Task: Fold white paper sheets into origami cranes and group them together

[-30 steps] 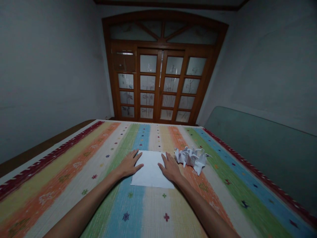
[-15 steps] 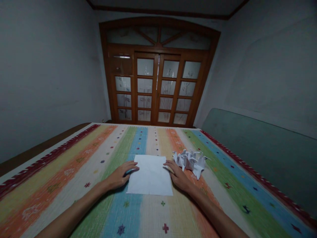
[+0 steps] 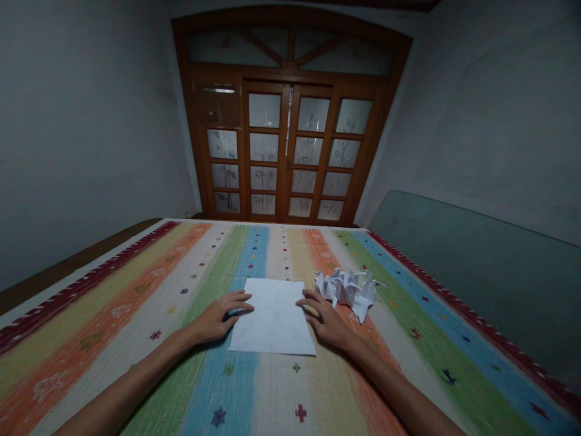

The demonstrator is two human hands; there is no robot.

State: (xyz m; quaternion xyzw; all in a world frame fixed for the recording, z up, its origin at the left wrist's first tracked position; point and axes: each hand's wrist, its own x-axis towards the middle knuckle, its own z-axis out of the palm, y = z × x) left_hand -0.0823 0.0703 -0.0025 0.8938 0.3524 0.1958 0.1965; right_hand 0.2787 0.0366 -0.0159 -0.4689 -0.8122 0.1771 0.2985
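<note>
A square sheet of white paper [image 3: 272, 318] lies flat on a striped woven cover [image 3: 276, 387], with faint crease lines across it. My left hand [image 3: 218, 318] rests at the sheet's left edge, its fingertips curled against the paper. My right hand [image 3: 324, 321] sits at the opposite edge, with its fingers bent onto the sheet. Just beyond that hand, a heap of folded white paper cranes [image 3: 347, 292] lies on the cover, not touching the sheet. Neither hand lifts the paper.
The cover's red-bordered edges run along both sides. A grey-green padded panel [image 3: 463, 272] stands at the right, and a dark wooden ledge [image 3: 77, 266] runs along the left. Beyond the far end stands a wooden door [image 3: 285, 145] with frosted glass panes.
Both hands have drawn back toward me and their fingers have curled at the sheet's side edges. The view has tilted slightly. The paper and cranes keep their places on the cover.
</note>
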